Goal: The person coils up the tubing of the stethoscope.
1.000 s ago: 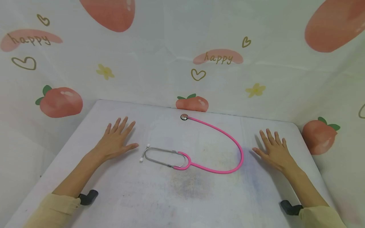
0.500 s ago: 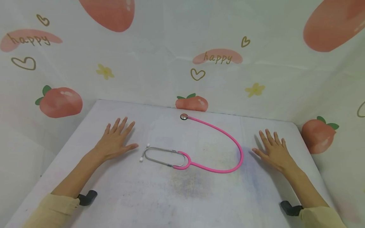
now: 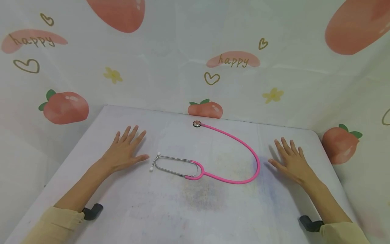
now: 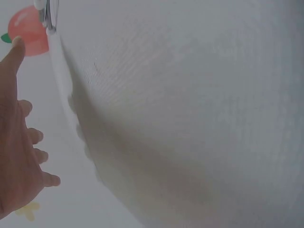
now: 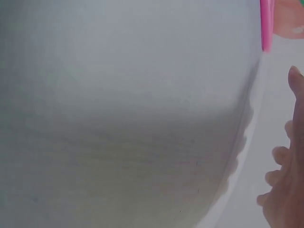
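Observation:
A stethoscope [image 3: 240, 183] with a pink tube lies on the white table, between my two hands. Its round chestpiece [image 3: 197, 124] is at the back, and the metal ear tubes with white eartips [image 3: 151, 168] point left. My left hand [image 3: 123, 152], fingers spread and palm down, is just left of the eartips and holds nothing. To the right of the tube's bend, my right hand [image 3: 290, 164] is spread the same way, also holding nothing. Both hands cast shadows on the table. The wrist views show the left hand [image 4: 19, 142] and right hand [image 5: 292, 156] apart from the surface.
The white table [image 3: 146, 217] has faint stains near its middle. A white curtain [image 3: 170, 40] printed with peaches, hearts and the word "happy" stands behind it and along both sides. A black band part [image 3: 93, 211] juts from under each sleeve.
The right hand's fingers have shifted slightly to the left. The left hand has barely moved, and the stethoscope lies as before; the head view has tilted a little.

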Demonstrator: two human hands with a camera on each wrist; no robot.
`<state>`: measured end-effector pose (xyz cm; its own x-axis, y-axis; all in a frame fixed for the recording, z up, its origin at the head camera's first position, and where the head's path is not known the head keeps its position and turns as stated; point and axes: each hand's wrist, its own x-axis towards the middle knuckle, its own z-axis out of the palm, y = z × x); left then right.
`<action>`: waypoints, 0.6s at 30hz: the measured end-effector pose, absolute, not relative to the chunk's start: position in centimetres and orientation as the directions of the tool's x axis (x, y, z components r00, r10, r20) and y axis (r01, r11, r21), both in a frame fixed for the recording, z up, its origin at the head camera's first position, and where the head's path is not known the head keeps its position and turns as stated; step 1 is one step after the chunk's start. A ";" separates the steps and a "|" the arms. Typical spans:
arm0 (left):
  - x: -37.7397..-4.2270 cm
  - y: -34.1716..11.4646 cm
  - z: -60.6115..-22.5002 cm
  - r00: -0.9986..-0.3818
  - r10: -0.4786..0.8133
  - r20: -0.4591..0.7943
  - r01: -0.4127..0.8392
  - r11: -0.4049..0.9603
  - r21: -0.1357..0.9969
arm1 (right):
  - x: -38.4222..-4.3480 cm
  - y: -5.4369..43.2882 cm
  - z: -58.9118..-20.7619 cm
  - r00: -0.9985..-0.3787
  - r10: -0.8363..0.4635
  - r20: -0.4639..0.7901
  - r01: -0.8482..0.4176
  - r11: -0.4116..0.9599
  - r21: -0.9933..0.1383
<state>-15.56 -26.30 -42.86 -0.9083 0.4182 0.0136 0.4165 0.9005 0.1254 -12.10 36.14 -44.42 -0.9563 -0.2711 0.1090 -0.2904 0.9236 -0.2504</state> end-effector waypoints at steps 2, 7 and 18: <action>-15.5 -26.2 -42.9 -0.906 0.422 0.014 0.420 0.899 0.124 | -12.0 36.0 -44.4 -0.953 -0.281 0.117 -0.302 0.919 -0.255; -15.2 -25.7 -43.0 -0.894 0.446 0.033 0.446 0.884 0.138 | -11.8 35.5 -44.3 -0.943 -0.306 0.132 -0.332 0.901 -0.279; -14.3 -23.6 -43.7 -0.855 0.518 0.029 0.517 0.846 0.129 | -11.3 33.7 -44.3 -0.901 -0.399 0.173 -0.433 0.860 -0.271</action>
